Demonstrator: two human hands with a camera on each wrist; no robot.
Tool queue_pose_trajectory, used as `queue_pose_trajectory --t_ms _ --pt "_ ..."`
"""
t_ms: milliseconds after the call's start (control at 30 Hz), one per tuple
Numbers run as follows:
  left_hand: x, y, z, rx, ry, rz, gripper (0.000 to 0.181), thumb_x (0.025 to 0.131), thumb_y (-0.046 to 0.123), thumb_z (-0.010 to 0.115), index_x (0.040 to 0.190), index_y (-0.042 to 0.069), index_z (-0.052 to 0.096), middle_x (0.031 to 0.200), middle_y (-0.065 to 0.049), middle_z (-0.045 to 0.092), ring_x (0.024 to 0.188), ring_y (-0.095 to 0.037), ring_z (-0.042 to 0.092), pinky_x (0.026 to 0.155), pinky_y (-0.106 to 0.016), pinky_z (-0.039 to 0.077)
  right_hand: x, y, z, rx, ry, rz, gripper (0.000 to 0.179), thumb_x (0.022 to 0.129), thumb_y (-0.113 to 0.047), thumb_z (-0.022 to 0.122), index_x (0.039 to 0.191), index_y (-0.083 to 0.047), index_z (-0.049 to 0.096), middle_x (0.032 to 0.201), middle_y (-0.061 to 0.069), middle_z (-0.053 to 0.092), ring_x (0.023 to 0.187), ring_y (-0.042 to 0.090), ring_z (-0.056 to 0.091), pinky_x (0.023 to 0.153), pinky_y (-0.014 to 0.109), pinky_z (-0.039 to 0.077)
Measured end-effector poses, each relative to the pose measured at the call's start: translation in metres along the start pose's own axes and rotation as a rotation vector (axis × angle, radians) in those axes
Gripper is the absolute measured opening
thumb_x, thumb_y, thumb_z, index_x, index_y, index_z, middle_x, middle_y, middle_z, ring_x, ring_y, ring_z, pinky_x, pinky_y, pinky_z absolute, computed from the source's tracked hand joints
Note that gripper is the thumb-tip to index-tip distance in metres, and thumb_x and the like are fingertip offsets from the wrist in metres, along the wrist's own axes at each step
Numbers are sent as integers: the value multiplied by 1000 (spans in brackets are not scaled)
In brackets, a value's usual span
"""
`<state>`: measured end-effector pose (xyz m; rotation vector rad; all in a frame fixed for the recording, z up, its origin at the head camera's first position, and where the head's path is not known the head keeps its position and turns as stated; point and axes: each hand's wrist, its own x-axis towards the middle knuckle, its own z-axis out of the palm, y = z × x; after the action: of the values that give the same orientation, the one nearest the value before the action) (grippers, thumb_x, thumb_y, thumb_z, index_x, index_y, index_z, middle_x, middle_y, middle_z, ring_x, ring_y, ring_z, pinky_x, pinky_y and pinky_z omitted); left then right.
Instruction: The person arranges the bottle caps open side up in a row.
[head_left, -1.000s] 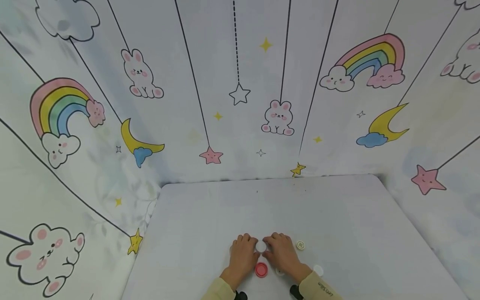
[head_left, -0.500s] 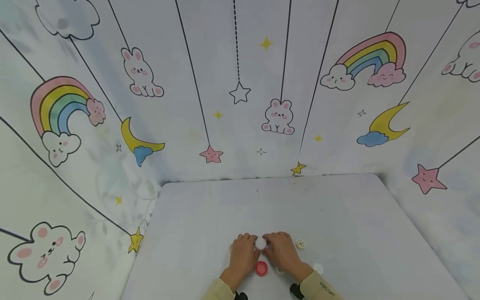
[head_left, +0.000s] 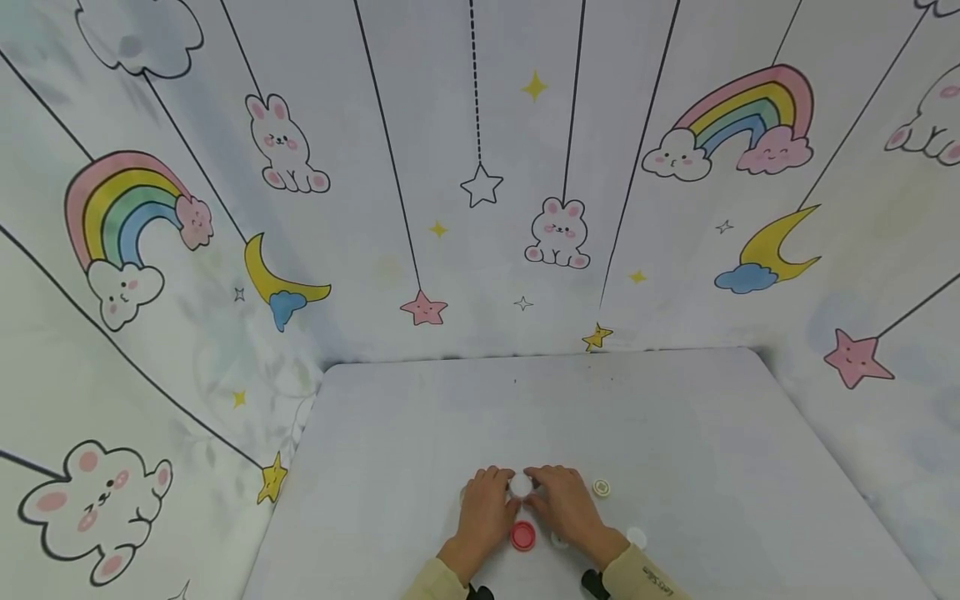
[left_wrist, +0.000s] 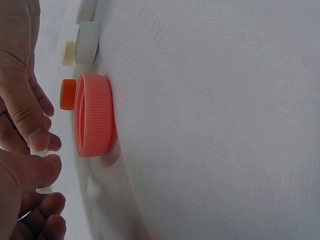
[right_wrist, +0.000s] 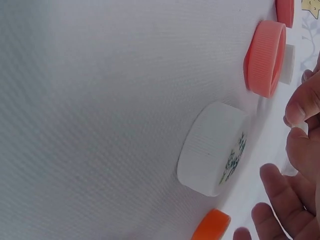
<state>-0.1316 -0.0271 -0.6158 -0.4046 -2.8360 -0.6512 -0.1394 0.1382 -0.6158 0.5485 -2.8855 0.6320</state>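
Note:
In the head view my left hand [head_left: 483,510] and right hand [head_left: 567,507] face each other over the table, holding a small white bottle cap [head_left: 521,485] between them. The left wrist view has this cap [left_wrist: 44,190] as clear or whitish and ribbed, with the left thumb [left_wrist: 35,171] and the right thumb [left_wrist: 25,112] on it. Fingers hide most of it. Nearer the body, between the wrists, lies a red bottle cap [head_left: 522,536]. Beside the right hand, a white cap with green print [right_wrist: 212,150] rests on the cloth.
On the right lie a cream cap [head_left: 602,488] and a white cap [head_left: 637,537]. An orange cap [left_wrist: 68,95] sits behind the red one in the left wrist view. White cloth covers the table [head_left: 420,417]; printed fabric walls [head_left: 510,250] enclose its back and sides.
The white cap between my hands has shifted slightly away from the body and looks a little tilted. Both hands stay nearly in place, and the other caps lie as before.

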Motion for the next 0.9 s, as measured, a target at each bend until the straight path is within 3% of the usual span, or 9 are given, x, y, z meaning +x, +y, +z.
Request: queue_pose_trajectory --t_ms 367,667,900 --pt "-1 -2 0 -61 19 59 39 79 14 79 117 8 70 101 -1 69 88 -17 61 72 -31 48 -3 1 -3 50 -10 24 40 83 -25 77 119 -12 67 87 -11 62 79 5 55 74 33 50" --pt "0 -3 -6 -107 30 58 27 87 18 73 113 12 73 95 3 73 82 -12 64 68 -28 50 -3 0 -2 132 53 30 27 89 -24 71 116 -20 70 89 -13 61 73 -1 49 66 24 47" --pt "2 -7 -7 -201 39 42 19 88 17 72 107 13 74 85 6 71 73 -5 60 65 -25 48 -4 -2 -2 160 82 54 25 90 -25 70 113 -18 69 86 -15 59 74 -1 51 67 24 48"
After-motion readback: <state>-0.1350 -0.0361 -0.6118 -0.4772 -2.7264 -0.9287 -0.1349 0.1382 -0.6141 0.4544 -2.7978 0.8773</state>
